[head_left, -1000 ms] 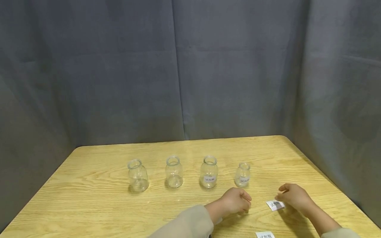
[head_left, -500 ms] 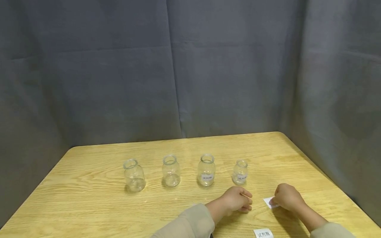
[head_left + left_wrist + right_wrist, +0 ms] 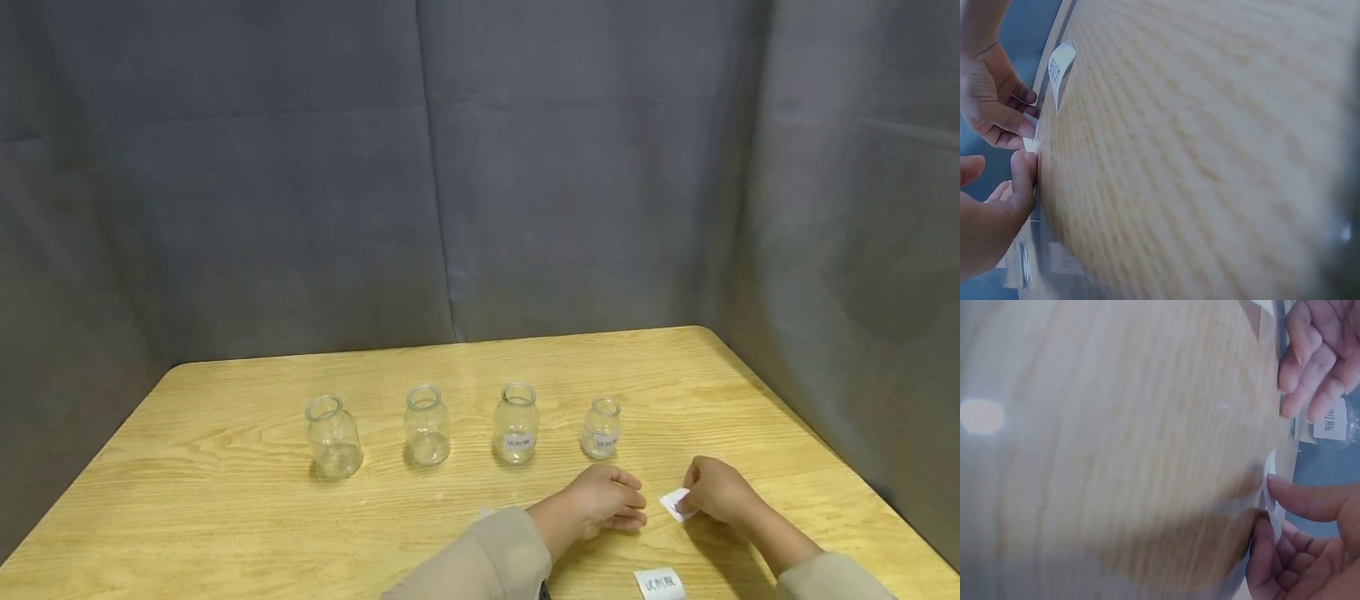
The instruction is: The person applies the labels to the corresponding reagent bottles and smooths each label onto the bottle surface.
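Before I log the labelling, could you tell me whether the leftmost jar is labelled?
Unlabelled: the leftmost jar shows only clear glass.

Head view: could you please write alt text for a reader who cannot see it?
A person's right hand pinches a small white label on a wooden table, with the left hand resting beside it. Four empty glass jars stand in a row behind; the two right ones carry labels. A second label lies at the near edge.

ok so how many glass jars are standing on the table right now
4, in a row across the wooden table: far-left jar, second jar, third jar bearing a label, and the smallest jar, also labelled, nearest the hands. None looks hidden.
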